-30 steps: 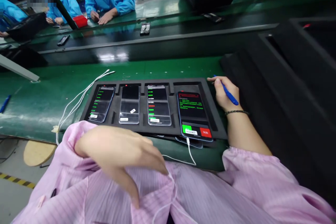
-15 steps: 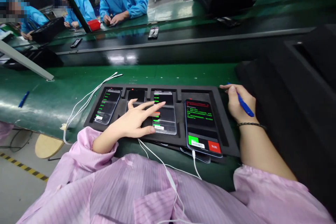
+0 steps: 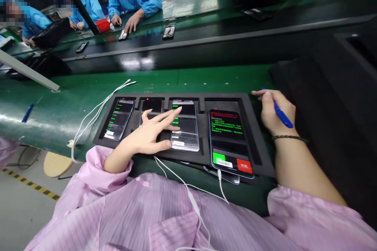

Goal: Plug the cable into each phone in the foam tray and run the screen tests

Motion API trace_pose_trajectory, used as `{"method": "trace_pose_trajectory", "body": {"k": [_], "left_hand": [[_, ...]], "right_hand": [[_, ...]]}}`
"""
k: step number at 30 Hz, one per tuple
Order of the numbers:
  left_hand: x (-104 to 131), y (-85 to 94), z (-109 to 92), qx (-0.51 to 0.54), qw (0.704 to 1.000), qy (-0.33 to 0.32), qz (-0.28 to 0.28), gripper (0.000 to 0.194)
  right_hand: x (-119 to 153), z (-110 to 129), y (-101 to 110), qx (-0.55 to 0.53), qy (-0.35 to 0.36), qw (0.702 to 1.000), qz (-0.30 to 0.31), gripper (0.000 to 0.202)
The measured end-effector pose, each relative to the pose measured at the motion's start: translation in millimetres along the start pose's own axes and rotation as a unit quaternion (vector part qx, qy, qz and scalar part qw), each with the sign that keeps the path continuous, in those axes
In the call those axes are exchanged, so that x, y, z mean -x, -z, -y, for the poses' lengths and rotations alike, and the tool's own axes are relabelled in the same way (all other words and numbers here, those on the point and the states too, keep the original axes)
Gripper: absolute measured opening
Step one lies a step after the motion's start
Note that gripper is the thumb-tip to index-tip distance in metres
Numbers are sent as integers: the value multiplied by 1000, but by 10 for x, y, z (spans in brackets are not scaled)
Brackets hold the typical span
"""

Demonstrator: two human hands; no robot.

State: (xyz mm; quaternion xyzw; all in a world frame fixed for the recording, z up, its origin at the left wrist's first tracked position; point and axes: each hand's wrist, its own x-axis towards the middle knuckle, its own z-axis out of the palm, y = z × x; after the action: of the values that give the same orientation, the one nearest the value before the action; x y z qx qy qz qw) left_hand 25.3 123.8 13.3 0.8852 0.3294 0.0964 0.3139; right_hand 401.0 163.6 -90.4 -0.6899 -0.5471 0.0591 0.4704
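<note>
My left hand [image 3: 151,133] is spread, fingers apart, over the third phone from the left [image 3: 188,125] and partly hides the second phone [image 3: 151,106]. Another phone [image 3: 119,119] lies at the left end of the black foam tray [image 3: 255,137]. At the tray's right end rests a larger-looking phone [image 3: 228,137] with green and red blocks on its screen and a white cable [image 3: 220,184] plugged into its lower edge. Beyond the tray's right side, my right hand [image 3: 277,111] is closed around a blue pen [image 3: 282,114].
White cables [image 3: 97,111] lie left of the tray; a second blue pen [image 3: 27,113] is farther left. Black foam [image 3: 321,98] rises at the right. Across the bench, people in blue work near a red container [image 3: 102,25] and phone parts [image 3: 169,31].
My left index finger has shifted slightly up and left over the third phone, whose screen has changed. My right hand appears a little farther right. A person's hand opposite now touches a phone part.
</note>
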Motion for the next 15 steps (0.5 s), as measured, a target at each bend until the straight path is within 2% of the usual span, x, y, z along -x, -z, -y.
{"method": "trace_pose_trajectory", "body": {"k": [4,8,12,15], "left_hand": [[26,11,35,-4,1000,3,-11,92],[2,5,45,-38,998,39,-29,91],[18,27,31,-12,1000,15,-1,86],[44,40,39,-5,1000,5,-1,86]], "right_hand": [[-4,-5,1,12,-4,1000,4,51],[-8,-18,-8,14,-1,1000,9,49],[-9,-16,-5,17,-6,1000,21,45],[-8,-5,1,19,-10,1000,23,42]]}}
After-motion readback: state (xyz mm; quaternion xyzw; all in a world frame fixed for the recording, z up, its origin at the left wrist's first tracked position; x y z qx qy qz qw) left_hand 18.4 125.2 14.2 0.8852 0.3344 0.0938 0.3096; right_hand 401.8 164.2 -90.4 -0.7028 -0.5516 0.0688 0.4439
